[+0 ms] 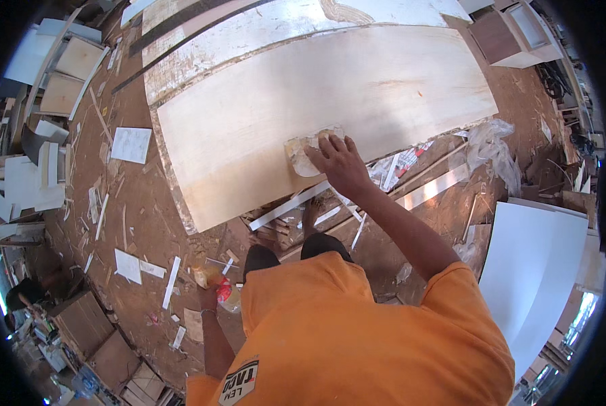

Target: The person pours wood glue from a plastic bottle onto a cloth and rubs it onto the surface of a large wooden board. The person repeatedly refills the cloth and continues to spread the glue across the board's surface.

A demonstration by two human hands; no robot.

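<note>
A long pale plywood panel lies on the workbench in front of me. My right hand grips a flat, crusted spreader by its edge, near the panel's close side. The spreader rests against the panel, with my fingers over part of it. Around it and to the left, the panel looks tan and wet-looking, while the rest is whiter. Low at my left side, my left hand holds a see-through plastic container with a red patch and a yellowish smeared top. The container's exact kind is unclear.
A worn, smeared bench top extends beyond the panel. Wood offcuts and white strips litter the brown floor. Clear plastic film lies at the right, near a large white sheet. A cabinet box stands at the far right.
</note>
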